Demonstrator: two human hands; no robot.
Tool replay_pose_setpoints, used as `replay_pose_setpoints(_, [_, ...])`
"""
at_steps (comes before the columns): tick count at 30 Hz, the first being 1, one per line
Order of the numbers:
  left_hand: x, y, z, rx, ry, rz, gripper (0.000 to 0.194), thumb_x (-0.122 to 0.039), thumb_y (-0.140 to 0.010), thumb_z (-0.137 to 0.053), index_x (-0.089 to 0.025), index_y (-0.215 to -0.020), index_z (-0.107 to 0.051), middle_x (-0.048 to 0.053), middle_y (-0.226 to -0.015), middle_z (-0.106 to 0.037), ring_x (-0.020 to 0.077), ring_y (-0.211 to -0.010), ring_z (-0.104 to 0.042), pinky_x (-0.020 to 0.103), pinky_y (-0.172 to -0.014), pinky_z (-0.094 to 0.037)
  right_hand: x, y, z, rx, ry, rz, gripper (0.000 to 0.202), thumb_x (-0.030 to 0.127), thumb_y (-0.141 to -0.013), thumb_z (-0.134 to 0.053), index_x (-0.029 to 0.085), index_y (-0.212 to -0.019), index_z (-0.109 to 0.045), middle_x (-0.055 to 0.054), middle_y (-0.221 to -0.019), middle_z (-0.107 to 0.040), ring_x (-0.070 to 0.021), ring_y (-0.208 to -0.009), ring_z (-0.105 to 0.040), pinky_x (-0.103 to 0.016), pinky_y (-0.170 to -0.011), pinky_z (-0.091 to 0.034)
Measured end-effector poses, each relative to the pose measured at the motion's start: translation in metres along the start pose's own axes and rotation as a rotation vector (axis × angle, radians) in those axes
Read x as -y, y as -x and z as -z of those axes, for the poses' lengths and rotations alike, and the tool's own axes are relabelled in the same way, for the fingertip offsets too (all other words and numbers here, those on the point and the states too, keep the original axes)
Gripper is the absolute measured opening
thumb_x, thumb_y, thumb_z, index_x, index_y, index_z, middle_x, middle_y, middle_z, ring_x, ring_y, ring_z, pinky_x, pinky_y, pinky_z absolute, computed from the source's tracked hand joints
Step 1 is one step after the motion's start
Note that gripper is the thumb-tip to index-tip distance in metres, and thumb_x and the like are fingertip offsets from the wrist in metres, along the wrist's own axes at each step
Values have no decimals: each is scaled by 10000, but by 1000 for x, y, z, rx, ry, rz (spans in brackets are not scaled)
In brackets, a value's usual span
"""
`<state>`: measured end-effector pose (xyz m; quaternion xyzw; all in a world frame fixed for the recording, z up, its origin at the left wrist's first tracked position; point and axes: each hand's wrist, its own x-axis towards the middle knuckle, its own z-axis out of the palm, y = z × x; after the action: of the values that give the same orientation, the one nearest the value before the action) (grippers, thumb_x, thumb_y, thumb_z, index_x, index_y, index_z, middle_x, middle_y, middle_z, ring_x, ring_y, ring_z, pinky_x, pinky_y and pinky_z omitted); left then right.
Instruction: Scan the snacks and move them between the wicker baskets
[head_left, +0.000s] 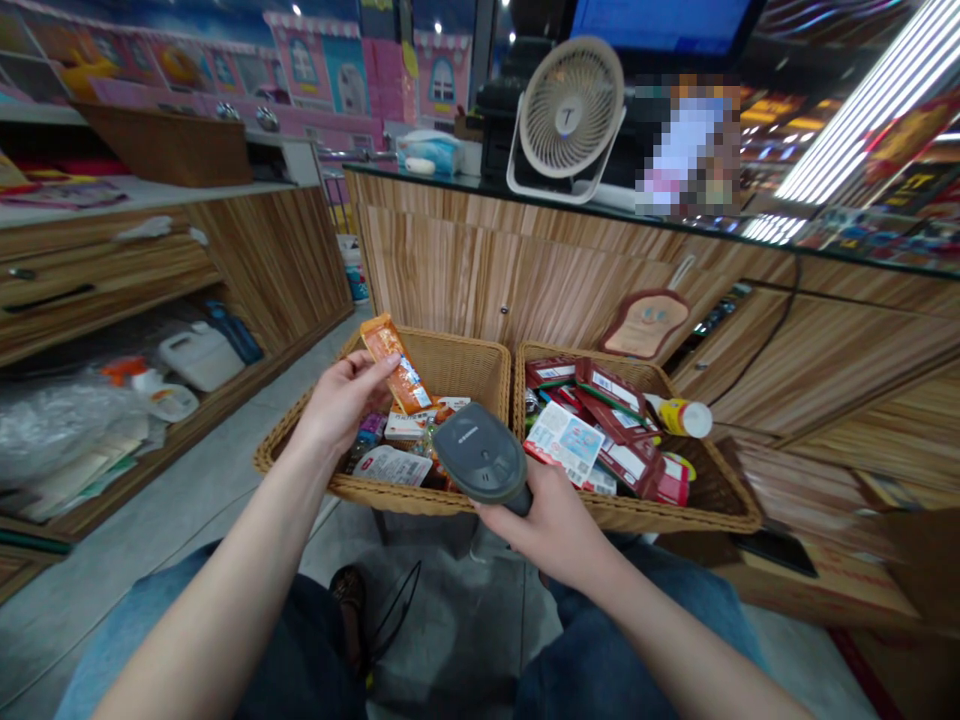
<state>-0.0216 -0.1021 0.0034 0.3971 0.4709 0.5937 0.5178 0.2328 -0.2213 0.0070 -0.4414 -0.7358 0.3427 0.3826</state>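
The left hand [346,398] pinches an orange packet [403,378] by its left edge, thumb lying across the near face and the other fingers largely behind it, a grip that likely serves to leave most of the printed face uncovered. The packet hangs tilted above the left basket [416,494], its upper end leaning far and left. The right hand [555,520] is closed around a dark handheld scanner [480,452], apparently by its handle, so that the broad head stays free and points far and left, near the packet but apart from it; whether a finger presses a trigger cannot be told. Both forearms reach in from the near side and converge, the left wrist nearly straight, the right hand lower and nearer. Beneath the scanner's head, the left basket holds mixed packs, among them a white pouch [392,466]. Just beside it stands the right basket [675,519], with brown packets [611,388] heaped loosely, some overlapping. Both baskets sit between the person's knees and the wooden cabinet [435,250], presumably for easy reach by either hand.
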Motion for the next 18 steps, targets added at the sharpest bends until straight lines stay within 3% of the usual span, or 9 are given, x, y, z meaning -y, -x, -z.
replay_pose_setpoints(5, [2,3,-8,54,-52,40,691,-563,-475,-1024,-163,-897,-652,6,-776,-746,125,-629,-670,243,-622,-544,1,2,0,-38,-39,75,113,250,-817,-700,211,-923,-692,-28,-860,-774,-221,-770,-725,-290,-719,-552])
replay_pose_setpoints(10, [1,6,-35,157,-105,82,626,-562,-541,-1012,-179,-896,-665,-4,-774,-749,123,-634,-678,237,-621,-548,3,8,3,-17,-103,199,144,252,-806,-751,234,-878,-628,-4,-852,-744,-194,-740,-702,-260,-700,-534])
replay_pose_setpoints(13, [1,4,-65,262,-104,106,600,-545,-586,-1003,-185,-948,-690,18,-888,-790,133,-710,-725,251,-690,-581,4,12,5,-2,-114,258,196,271,-808,-781,237,-894,-608,3,-854,-723,-186,-736,-688,-253,-697,-526])
replay_pose_setpoints(18, [-4,4,-132,501,-59,179,542,-529,-667,-980,-169,-958,-698,59,-904,-807,154,-753,-760,278,-764,-616,4,14,6,-27,-126,303,218,265,-814,-782,239,-893,-580,16,-824,-680,-172,-716,-669,-243,-679,-506])
